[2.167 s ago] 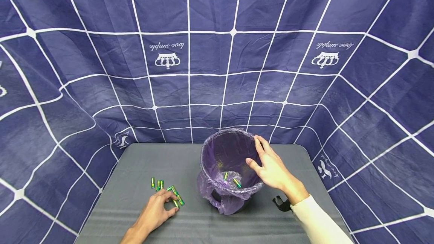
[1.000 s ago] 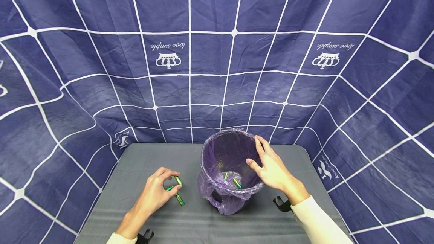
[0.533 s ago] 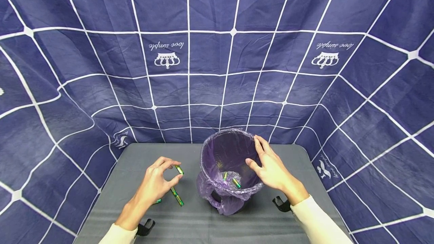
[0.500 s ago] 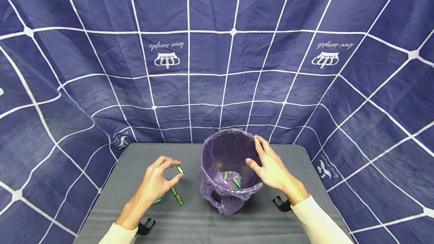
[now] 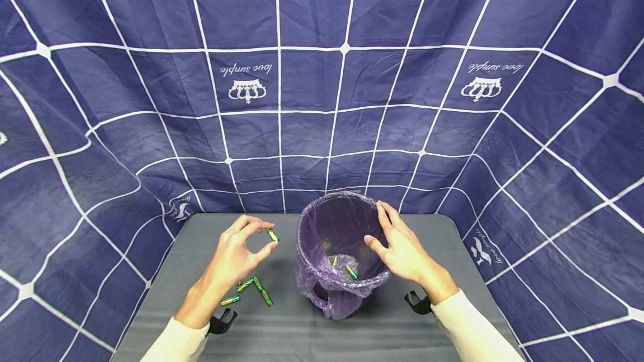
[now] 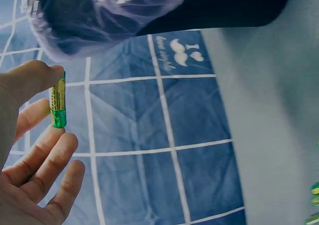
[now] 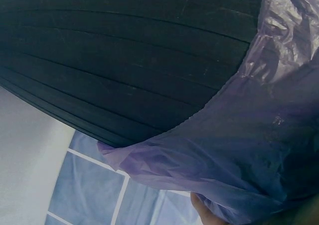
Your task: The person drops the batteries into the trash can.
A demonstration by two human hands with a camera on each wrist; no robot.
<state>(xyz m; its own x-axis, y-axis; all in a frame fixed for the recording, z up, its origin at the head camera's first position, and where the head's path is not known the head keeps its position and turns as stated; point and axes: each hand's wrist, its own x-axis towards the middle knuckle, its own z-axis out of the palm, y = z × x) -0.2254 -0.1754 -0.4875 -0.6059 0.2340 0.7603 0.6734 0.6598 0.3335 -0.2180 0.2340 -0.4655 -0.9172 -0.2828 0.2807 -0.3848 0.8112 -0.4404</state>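
A small green-and-yellow battery (image 5: 272, 234) is pinched between the thumb and fingertips of my left hand (image 5: 232, 255), raised above the table to the left of the bin. In the left wrist view the battery (image 6: 58, 105) stands nearly upright between thumb and fingers, the other fingers spread. My right hand (image 5: 405, 247) rests on the right rim of a dark bin (image 7: 124, 70) lined with a purple plastic bag (image 5: 344, 298). Its fingers lie fairly straight along the rim, the thumb over the opening. Two batteries (image 5: 351, 272) lie inside at the bottom.
Several loose batteries (image 5: 263, 292) lie on the grey table (image 5: 282, 334) below the left hand. A blue cloth with white lines (image 5: 312, 133) hangs round the back and sides. Black straps (image 5: 222, 322) show at both wrists.
My left hand picked a battery from the pile and lifted it up, away from the table and slightly right, uncovering the loose batteries. The right hand stays on the bin rim.
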